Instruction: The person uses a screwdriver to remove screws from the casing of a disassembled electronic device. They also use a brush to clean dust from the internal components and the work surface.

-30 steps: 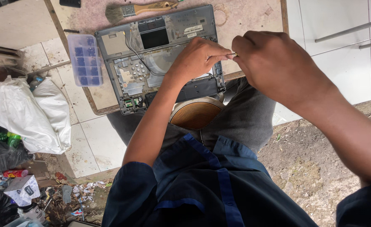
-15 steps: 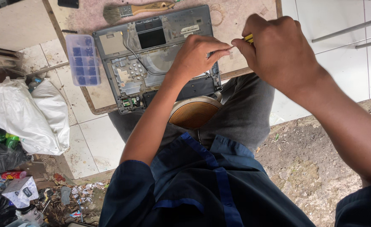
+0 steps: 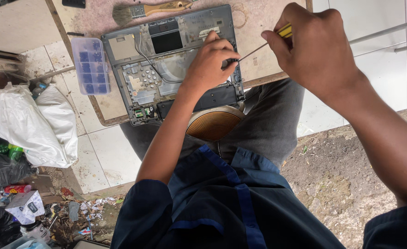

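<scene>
An opened grey laptop base (image 3: 166, 69) with bare internals lies on a low wooden board (image 3: 263, 27). My left hand (image 3: 210, 62) rests on its right part, fingers pinched near the edge of the case. My right hand (image 3: 316, 50) grips a screwdriver (image 3: 259, 47) with a yellow handle; its thin shaft points left and down, and the tip meets my left fingertips at the laptop's right edge. The screw itself is too small to see.
A clear plastic box with blue compartments (image 3: 90, 65) sits left of the laptop. A paintbrush (image 3: 148, 9) lies behind it. A round wooden stool edge (image 3: 212, 124) shows between my knees. White bags (image 3: 26, 124) and litter (image 3: 23, 203) lie on the left floor.
The view has closed in on the laptop. My right hand has risen and moved right, drawing the screwdriver shaft into view; my left hand has shifted to the laptop's right edge.
</scene>
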